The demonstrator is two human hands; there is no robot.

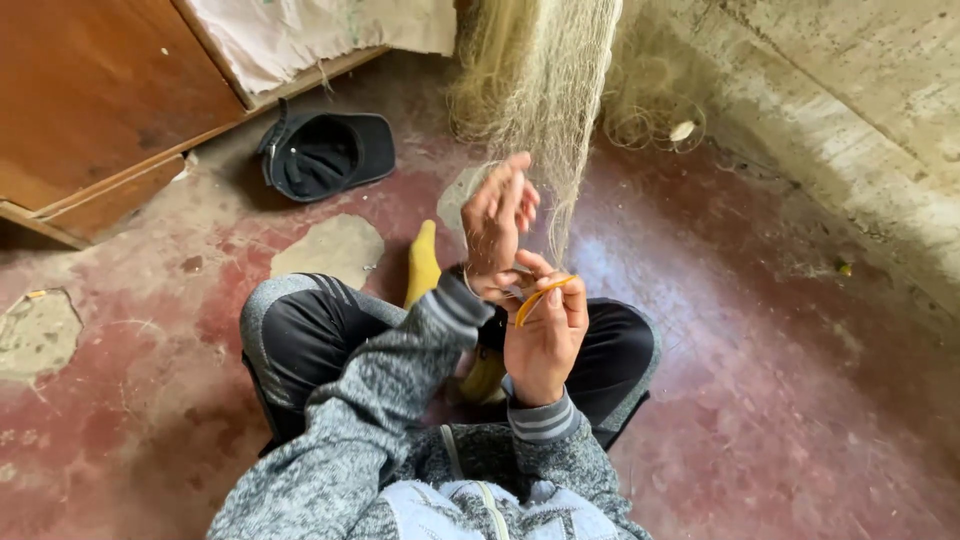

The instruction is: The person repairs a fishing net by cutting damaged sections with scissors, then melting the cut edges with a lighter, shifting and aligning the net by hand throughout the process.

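Hanging pale, fine-meshed fishing net (pixel 540 90)

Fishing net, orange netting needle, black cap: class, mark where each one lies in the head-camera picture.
Fishing net (pixel 545 90), head view: on the hanging bunched mesh above the hands.
Orange netting needle (pixel 540 293), head view: on its curved middle, at the right hand's fingers.
Black cap (pixel 325 155), head view: on its upturned inside, on the floor.

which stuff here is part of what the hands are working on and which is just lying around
In use:
left hand gripping the pale fishing net
right hand holding an orange netting needle

Lying about:
black cap
wooden cabinet
white cloth
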